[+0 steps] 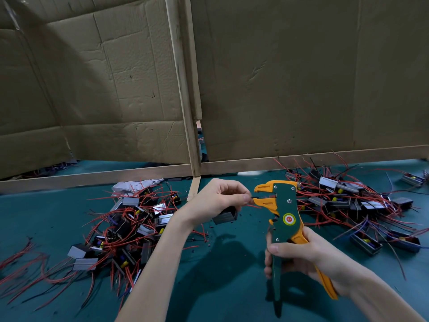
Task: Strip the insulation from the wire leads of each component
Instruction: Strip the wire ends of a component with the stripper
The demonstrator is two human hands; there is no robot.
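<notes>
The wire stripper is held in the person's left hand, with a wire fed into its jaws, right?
No: the right hand holds the wire stripper, as the head view shows. The left hand feeds the wire into its jaws.

Left forearm reaches in from the near edge, left hand [218, 201] raised at centre, thumb and forefinger pinching a red wire lead [254, 206]. Right hand [294, 256] sits lower and nearer, fingers wrapped round the wire stripper [284, 205] handles.
</notes>
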